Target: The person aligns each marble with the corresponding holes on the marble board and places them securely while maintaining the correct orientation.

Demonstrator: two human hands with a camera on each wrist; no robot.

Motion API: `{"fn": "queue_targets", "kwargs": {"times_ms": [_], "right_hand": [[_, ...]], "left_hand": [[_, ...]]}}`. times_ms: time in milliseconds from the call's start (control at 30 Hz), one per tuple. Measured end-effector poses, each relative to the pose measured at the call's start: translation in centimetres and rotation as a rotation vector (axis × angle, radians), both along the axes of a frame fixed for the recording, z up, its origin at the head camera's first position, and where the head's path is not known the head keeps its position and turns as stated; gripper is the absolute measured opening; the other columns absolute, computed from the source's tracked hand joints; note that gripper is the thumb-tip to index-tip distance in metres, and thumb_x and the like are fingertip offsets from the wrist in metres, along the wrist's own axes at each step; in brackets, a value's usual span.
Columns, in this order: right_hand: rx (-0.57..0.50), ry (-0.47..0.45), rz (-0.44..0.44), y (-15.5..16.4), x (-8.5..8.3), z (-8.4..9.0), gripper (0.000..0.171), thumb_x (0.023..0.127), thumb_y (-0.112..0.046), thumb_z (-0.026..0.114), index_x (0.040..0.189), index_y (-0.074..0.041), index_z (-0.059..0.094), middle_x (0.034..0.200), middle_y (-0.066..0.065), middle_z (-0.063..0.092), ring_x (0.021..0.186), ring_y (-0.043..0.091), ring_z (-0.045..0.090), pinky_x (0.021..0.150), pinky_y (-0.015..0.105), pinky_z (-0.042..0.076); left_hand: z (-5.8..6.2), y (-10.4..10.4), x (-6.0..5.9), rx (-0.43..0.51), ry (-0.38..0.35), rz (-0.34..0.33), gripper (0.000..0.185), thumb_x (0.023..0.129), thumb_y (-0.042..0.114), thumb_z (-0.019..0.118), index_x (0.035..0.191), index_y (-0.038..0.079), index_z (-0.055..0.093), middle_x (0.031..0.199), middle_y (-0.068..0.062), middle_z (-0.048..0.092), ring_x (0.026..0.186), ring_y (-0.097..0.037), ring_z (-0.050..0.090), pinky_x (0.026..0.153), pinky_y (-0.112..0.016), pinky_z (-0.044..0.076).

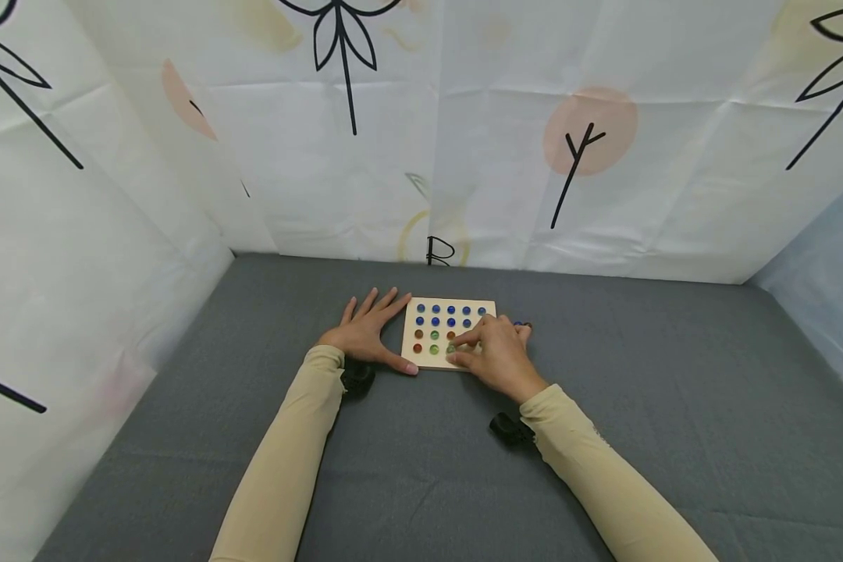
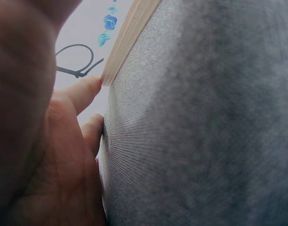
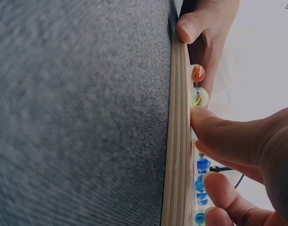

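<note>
A light wooden board (image 1: 443, 303) with rows of glass marbles lies on the grey cloth. Blue marbles (image 1: 435, 321) fill its two far rows, while red-brown and green ones (image 1: 434, 350) sit in the near rows. My left hand (image 1: 365, 334) is spread flat at the board's left side, thumb and forefinger touching its corners. Over the near right part, my right hand (image 1: 499, 355) pinches a green marble (image 1: 451, 349) between thumb and forefinger, at the board's surface. Something small and blue (image 1: 518, 323) shows by its other fingers; what it is cannot be told. That hand hides the board's near right corner.
Grey cloth (image 1: 421, 484) covers the table around the board. A white printed sheet (image 1: 492, 187) hangs behind and along the left side. Dark wrist cameras (image 1: 509, 429) sit below both wrists.
</note>
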State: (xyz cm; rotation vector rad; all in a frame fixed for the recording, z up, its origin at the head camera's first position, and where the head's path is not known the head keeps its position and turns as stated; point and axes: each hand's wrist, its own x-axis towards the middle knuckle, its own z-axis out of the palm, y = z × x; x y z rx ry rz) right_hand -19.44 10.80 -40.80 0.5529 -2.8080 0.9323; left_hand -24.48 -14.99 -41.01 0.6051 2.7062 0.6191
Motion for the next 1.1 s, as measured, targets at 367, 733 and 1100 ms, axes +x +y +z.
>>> {"fn": "queue_targets", "kwargs": {"times_ms": [367, 733, 1100], "right_hand": [[-0.006, -0.005, -0.007, 0.2, 0.0, 0.0, 0.018, 0.081, -0.025, 0.088, 0.096, -0.016, 0.085, 0.081, 0.003, 0.06, 0.077, 0.023, 0.045, 0.077, 0.05, 0.021], [-0.005, 0.01, -0.006, 1.1, -0.4, 0.6, 0.02, 0.082, -0.023, 0.088, 0.098, -0.012, 0.084, 0.083, 0.007, 0.062, 0.079, 0.026, 0.049, 0.079, 0.053, 0.024], [-0.048, -0.005, -0.059, 3.2, -0.9, 1.7, 0.023, 0.085, -0.02, 0.085, 0.104, -0.008, 0.082, 0.091, 0.012, 0.063, 0.085, 0.031, 0.053, 0.086, 0.061, 0.023]], "left_hand": [[-0.1, 0.0, -0.1, -0.008, 0.001, -0.002, 0.124, 0.072, 0.06, 0.086, 0.166, 0.024, 0.013, 0.171, -0.006, 0.002, 0.155, -0.034, -0.009, 0.121, -0.06, -0.011], [0.0, -0.1, 0.0, 0.011, -0.001, -0.01, 0.124, 0.072, 0.059, 0.086, 0.166, 0.024, 0.013, 0.171, -0.006, 0.002, 0.155, -0.034, -0.01, 0.121, -0.058, -0.013], [-0.1, -0.1, -0.1, 0.011, 0.002, -0.012, 0.125, 0.072, 0.057, 0.087, 0.166, 0.024, 0.013, 0.171, -0.006, 0.002, 0.155, -0.033, -0.01, 0.121, -0.058, -0.013]]}}
